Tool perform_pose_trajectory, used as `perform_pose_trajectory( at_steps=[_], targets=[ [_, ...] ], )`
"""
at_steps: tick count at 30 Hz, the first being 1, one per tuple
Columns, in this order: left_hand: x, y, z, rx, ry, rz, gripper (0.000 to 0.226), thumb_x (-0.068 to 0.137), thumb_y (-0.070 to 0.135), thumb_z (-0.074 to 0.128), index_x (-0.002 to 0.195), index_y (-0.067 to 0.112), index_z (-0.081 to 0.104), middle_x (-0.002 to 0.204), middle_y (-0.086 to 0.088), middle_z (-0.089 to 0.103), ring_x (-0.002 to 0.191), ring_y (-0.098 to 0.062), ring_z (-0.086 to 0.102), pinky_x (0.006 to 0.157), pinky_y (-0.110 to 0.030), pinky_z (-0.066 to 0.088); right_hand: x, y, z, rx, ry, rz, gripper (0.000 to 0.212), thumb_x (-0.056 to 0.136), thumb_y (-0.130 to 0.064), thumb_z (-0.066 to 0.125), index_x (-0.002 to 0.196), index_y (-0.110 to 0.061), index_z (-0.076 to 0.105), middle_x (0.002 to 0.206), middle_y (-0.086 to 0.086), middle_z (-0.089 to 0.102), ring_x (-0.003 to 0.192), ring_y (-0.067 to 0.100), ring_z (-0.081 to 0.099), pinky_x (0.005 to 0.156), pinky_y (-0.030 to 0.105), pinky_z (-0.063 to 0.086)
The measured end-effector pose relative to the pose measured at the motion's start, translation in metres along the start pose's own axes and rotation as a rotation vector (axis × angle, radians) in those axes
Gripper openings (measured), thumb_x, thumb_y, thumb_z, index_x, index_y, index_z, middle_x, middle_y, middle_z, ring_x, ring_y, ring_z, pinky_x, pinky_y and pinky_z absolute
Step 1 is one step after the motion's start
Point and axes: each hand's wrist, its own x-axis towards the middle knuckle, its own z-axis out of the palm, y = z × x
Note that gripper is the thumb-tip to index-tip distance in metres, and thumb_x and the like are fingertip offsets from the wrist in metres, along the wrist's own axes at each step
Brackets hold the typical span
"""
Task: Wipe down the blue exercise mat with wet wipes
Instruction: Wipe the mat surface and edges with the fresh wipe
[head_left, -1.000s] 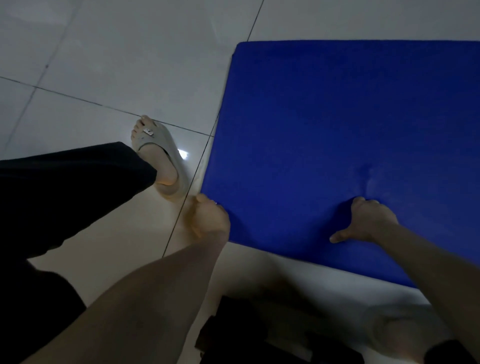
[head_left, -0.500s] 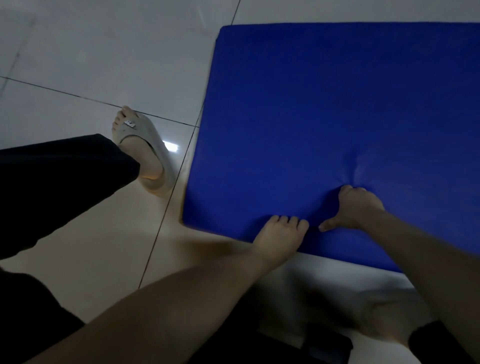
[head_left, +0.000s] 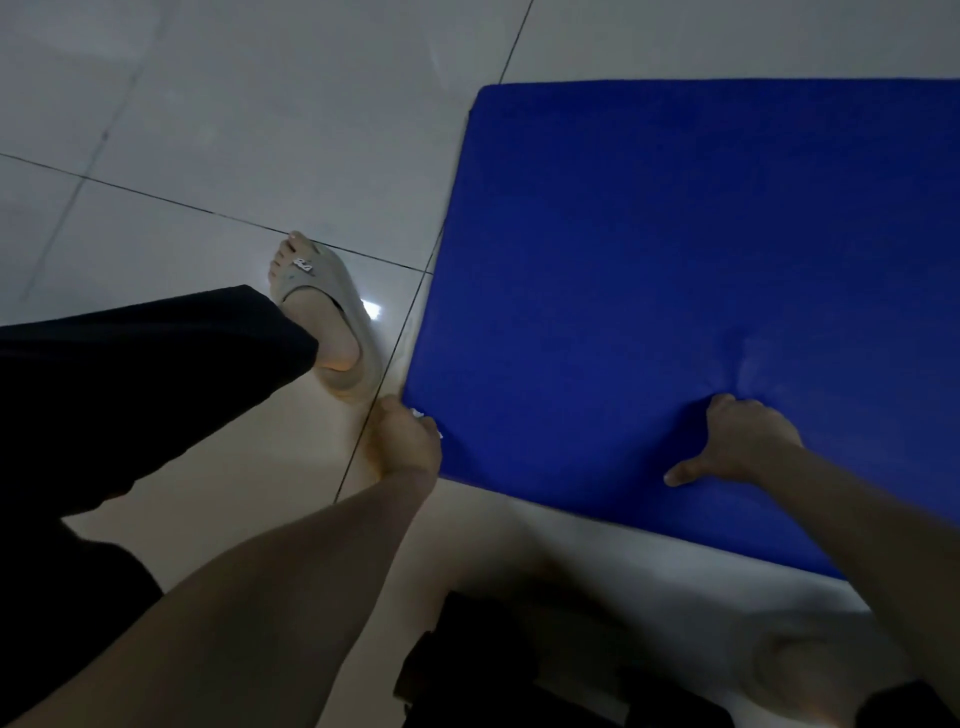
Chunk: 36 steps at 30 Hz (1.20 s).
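At the far left of the frame a black trouser leg (head_left: 130, 389) crosses the pale tiled floor (head_left: 234, 104), and a foot in a light slipper (head_left: 337, 312) stands just beside the left edge of the blue mat (head_left: 675, 234). Right of the slipper, at the mat's near left corner, the left hand (head_left: 408, 447) has its fingers curled down over the corner, and a sliver of white shows under them, most likely the wet wipe (head_left: 427, 417); how much of it is in the hand is hidden. The mat lies flat on the floor and fills the right half of the frame, running out of it at the right. It looks thick and padded, with a smooth, faintly shiny cover that should let a damp wipe slide easily. That same cover will probably let the whole mat creep on the glossy tiles if it is pushed sideways without a steadying hand. Further right, near the mat's front edge, the right hand (head_left: 743, 441) bears down with fingers clenched under and thumb spread. It holds nothing that shows, and the cover dimples and creases around it, so the filling is soft and gives under weight. For wiping, pressing from above as this hand does seems the better hold. To shift or turn the mat, the edges and corners look the places to take it. Low in the frame, a dark shape and a second foot are too dim to make out.
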Motion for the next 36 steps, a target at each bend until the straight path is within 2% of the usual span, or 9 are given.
perform_pose_trajectory(
  at_steps=[4, 7, 10, 13, 18, 22, 26, 29, 36],
  targets=[
    [-0.027, 0.008, 0.009, 0.133, -0.109, 0.196, 0.016, 0.098, 0.022, 0.056, 0.107, 0.011, 0.048, 0.088, -0.003, 0.062, 0.07, -0.015, 0.058, 0.053, -0.025, 0.045, 0.001, 0.0, 0.0, 0.006, 0.01, 0.005, 0.122, 0.041, -0.081, 0.083, 0.13, -0.009, 0.042, 0.121, 0.009, 0.057, 0.109, 0.027, 0.059, 0.079, 0.038, 0.052],
    [-0.053, 0.025, 0.025, 0.329, -0.282, 0.421, 0.02, 0.1, 0.031, 0.05, 0.11, 0.013, 0.046, 0.092, -0.006, 0.065, 0.079, -0.025, 0.066, 0.071, -0.039, 0.057, 0.001, 0.0, 0.001, -0.002, 0.012, -0.001, 0.121, 0.042, -0.082, 0.082, 0.131, -0.008, 0.042, 0.12, 0.008, 0.057, 0.109, 0.026, 0.059, 0.077, 0.037, 0.052],
    [-0.103, 0.065, 0.052, 0.293, -0.328, 0.69, 0.018, 0.098, 0.025, 0.054, 0.105, 0.009, 0.052, 0.088, -0.013, 0.066, 0.075, -0.034, 0.066, 0.065, -0.039, 0.048, 0.001, 0.0, 0.0, 0.008, 0.014, -0.007, 0.12, 0.042, -0.082, 0.081, 0.13, -0.009, 0.043, 0.119, 0.006, 0.057, 0.108, 0.026, 0.059, 0.075, 0.036, 0.051],
    [-0.142, 0.095, 0.071, 0.254, -0.399, 0.713, 0.016, 0.102, 0.024, 0.049, 0.105, 0.01, 0.054, 0.085, -0.011, 0.063, 0.072, -0.03, 0.061, 0.063, -0.038, 0.04, 0.0, 0.0, 0.001, 0.004, 0.034, 0.002, 0.118, 0.041, -0.082, 0.082, 0.126, -0.01, 0.044, 0.118, 0.007, 0.058, 0.107, 0.026, 0.06, 0.076, 0.037, 0.052],
    [-0.117, 0.073, 0.059, 0.351, -0.366, 1.016, 0.026, 0.074, 0.022, 0.073, 0.086, 0.019, 0.051, 0.07, -0.001, 0.061, 0.062, -0.023, 0.061, 0.065, -0.034, 0.049, 0.0, -0.002, 0.0, 0.015, 0.041, -0.004, 0.122, 0.039, -0.083, 0.081, 0.129, -0.01, 0.043, 0.118, 0.006, 0.058, 0.107, 0.025, 0.059, 0.075, 0.035, 0.051],
    [-0.058, 0.022, 0.028, 0.328, -0.218, 0.69, 0.006, 0.088, 0.018, 0.055, 0.088, 0.019, 0.049, 0.076, -0.001, 0.059, 0.068, -0.022, 0.059, 0.065, -0.035, 0.049, -0.001, -0.001, -0.001, 0.007, 0.034, 0.006, 0.121, 0.041, -0.083, 0.08, 0.13, -0.011, 0.042, 0.117, 0.004, 0.057, 0.106, 0.023, 0.059, 0.073, 0.034, 0.051],
    [-0.015, -0.016, -0.003, 0.152, -0.049, 0.181, 0.008, 0.093, 0.019, 0.06, 0.094, 0.018, 0.052, 0.083, -0.001, 0.06, 0.07, -0.015, 0.059, 0.058, -0.033, 0.05, -0.002, -0.002, -0.001, 0.011, 0.039, 0.008, 0.117, 0.041, -0.082, 0.082, 0.127, -0.012, 0.044, 0.107, 0.001, 0.056, 0.093, 0.02, 0.055, 0.069, 0.033, 0.051],
    [0.002, -0.02, -0.001, 0.081, -0.036, -0.113, 0.025, 0.099, 0.025, 0.053, 0.117, 0.007, 0.051, 0.101, -0.012, 0.066, 0.084, -0.028, 0.064, 0.065, -0.037, 0.046, -0.003, -0.001, -0.001, 0.008, 0.045, 0.014, 0.116, 0.04, -0.082, 0.082, 0.126, -0.013, 0.045, 0.107, 0.001, 0.057, 0.088, 0.019, 0.052, 0.067, 0.032, 0.049],
    [-0.029, -0.006, 0.008, -0.007, -0.069, -0.091, 0.02, 0.099, 0.016, 0.056, 0.112, 0.002, 0.049, 0.083, -0.003, 0.055, 0.075, -0.023, 0.059, 0.055, -0.028, 0.039, 0.0, 0.001, -0.008, 0.026, -0.051, -0.016, 0.093, 0.053, -0.071, 0.085, 0.112, -0.011, 0.045, 0.103, 0.002, 0.058, 0.086, 0.02, 0.06, 0.069, 0.032, 0.053]
  ],
)
